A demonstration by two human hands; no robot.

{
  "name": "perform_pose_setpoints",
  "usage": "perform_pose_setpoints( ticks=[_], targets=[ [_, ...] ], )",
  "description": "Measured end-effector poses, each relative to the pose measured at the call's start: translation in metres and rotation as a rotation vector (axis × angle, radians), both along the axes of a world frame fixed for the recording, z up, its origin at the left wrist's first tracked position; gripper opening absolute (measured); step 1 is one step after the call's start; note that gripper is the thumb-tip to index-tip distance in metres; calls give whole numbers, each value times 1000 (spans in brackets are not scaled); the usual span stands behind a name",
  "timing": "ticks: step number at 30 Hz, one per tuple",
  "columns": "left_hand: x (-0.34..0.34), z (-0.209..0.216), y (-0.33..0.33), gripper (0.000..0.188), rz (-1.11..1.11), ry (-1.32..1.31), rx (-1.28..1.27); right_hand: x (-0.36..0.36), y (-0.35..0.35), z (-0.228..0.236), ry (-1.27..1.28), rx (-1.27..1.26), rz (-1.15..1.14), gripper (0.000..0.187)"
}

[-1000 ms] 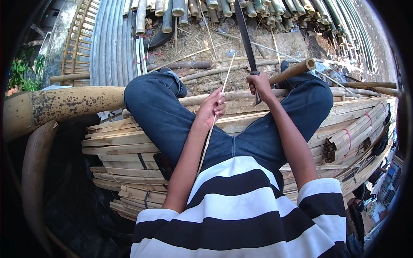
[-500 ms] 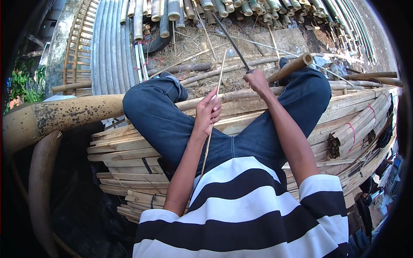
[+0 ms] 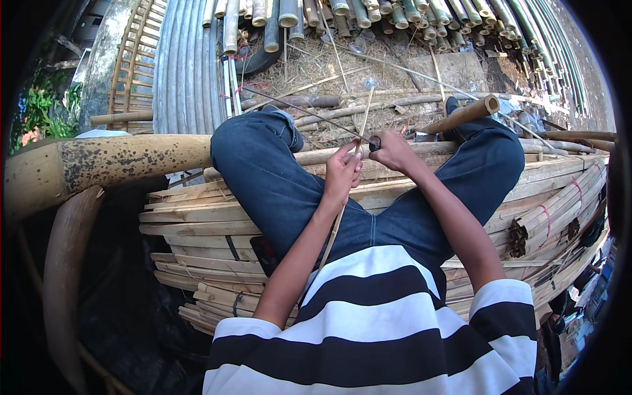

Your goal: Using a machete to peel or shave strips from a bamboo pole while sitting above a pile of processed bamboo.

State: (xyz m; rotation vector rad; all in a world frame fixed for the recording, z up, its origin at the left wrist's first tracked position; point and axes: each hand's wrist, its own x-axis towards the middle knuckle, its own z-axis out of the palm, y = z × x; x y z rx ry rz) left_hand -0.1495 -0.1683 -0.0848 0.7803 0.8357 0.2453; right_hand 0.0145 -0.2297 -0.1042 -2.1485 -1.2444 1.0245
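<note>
Held upright in front of my lap is a thin bamboo strip point(image 3: 334, 230), and my left hand point(image 3: 342, 176) is closed around its middle. The strip's lower end reaches down to my striped shirt. My right hand point(image 3: 392, 151) grips the dark handle of a long, narrow-bladed knife point(image 3: 303, 113). Its blade points to the left and crosses the strip just above my left fingers. Whether the edge bites into the strip is too small to tell.
Bundled split bamboo slats point(image 3: 197, 230) lie beneath and around my legs. A thick bamboo pole point(image 3: 138, 158) extends left of my knee, and a cut bamboo piece point(image 3: 461, 115) rests by my right leg. Stacked bamboo poles point(image 3: 362, 13) and corrugated sheeting point(image 3: 187, 72) lie farther off.
My right hand has come down and left, and the knife has swung from pointing up and away to lying leftward across the strip. The view has shifted slightly.
</note>
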Motion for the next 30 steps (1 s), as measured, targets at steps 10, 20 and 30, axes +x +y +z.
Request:
perform_pose_setpoints(
  ticks=[10, 20, 30],
  targets=[
    [10, 6, 8, 35, -53, -54, -134, 49, -9, -48, 193, -91, -648, 28],
    [9, -8, 11, 33, -32, -41, -159, 34, 0, -12, 161, -30, -432, 29],
    [1, -14, 2, 27, 1, -55, 7, 21, -1, -36, -74, -46, -122, 29]
  ],
)
